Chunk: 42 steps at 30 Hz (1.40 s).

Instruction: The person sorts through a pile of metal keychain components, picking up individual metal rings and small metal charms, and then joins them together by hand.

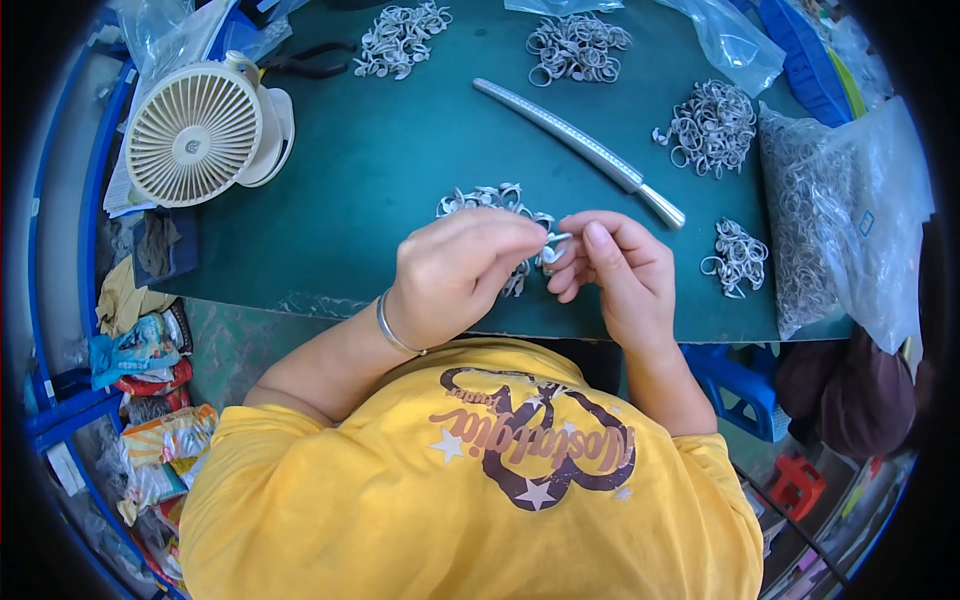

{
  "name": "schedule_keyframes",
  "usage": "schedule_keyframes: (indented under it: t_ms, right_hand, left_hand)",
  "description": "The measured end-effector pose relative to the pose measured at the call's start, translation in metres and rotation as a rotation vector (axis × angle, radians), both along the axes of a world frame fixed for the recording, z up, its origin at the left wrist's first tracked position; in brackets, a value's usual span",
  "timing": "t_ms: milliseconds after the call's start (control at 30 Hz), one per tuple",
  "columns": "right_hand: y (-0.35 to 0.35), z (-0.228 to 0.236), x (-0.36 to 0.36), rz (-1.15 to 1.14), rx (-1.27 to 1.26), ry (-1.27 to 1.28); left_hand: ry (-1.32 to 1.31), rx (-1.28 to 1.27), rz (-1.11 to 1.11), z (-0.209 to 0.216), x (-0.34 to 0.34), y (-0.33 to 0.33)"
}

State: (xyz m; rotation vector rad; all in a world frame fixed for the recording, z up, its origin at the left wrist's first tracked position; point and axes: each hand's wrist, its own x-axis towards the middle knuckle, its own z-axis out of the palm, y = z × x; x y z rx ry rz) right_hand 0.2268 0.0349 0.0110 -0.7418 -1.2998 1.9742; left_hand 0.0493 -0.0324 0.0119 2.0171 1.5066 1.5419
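Observation:
My two hands meet over a pile of small grey metal rings (485, 199) close to the table's near edge. The fingers of my left hand (450, 262) are pinched together at a grey ring (553, 254), partly covered by fingertips. From the other side my right hand (632, 278) has its fingers curled against the same ring, thumb raised over them. Part of the pile is hidden behind my left hand. Beyond my right hand a silver tapered ring mandrel (570, 140) lies slantwise, its handle toward me.
More ring piles lie at the back left (400, 40), back middle (578, 48), right (712, 125) and near right (738, 258). A bulging clear bag of rings (805, 215) stands at the right edge. Left are a white fan (195, 135) and dark pliers (308, 60).

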Motion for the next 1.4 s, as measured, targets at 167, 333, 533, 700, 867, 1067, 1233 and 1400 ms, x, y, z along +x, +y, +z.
schedule_keyframes:
  t_ms: [167, 333, 533, 700, 867, 1067, 1233, 1400]
  right_hand:
    - [0.001, -0.003, -0.003, 0.022, -0.001, -0.041]
    - [0.002, -0.009, -0.001, -0.017, 0.103, -0.091]
    - [-0.004, -0.013, -0.006, -0.053, 0.141, -0.109]
    - [-0.002, -0.016, -0.007, -0.036, 0.17, -0.094]
    - [-0.003, -0.014, -0.009, -0.057, 0.193, -0.085]
    - [0.004, -0.008, 0.0, -0.25, 0.494, -0.278]
    - [0.062, 0.002, 0.044, -0.605, 1.068, -0.598]
    - [0.093, 0.01, 0.078, -0.63, 1.128, -0.94]
  left_hand:
    - [0.0, 0.029, -0.096, -0.002, -0.002, 0.001]
    - [-0.045, 0.009, -0.114, -0.003, -0.001, 0.003]
    - [-0.05, 0.014, -0.099, -0.005, 0.0, 0.004]
    - [-0.077, 0.021, -0.12, -0.008, -0.001, 0.004]
    - [-0.09, 0.031, -0.135, -0.008, -0.002, 0.004]
    - [-0.111, 0.006, -0.035, -0.004, -0.003, 0.005]
    - [-0.18, 0.029, 0.061, -0.009, -0.011, 0.005]
    - [-0.253, 0.011, 0.061, -0.013, -0.011, 0.005]
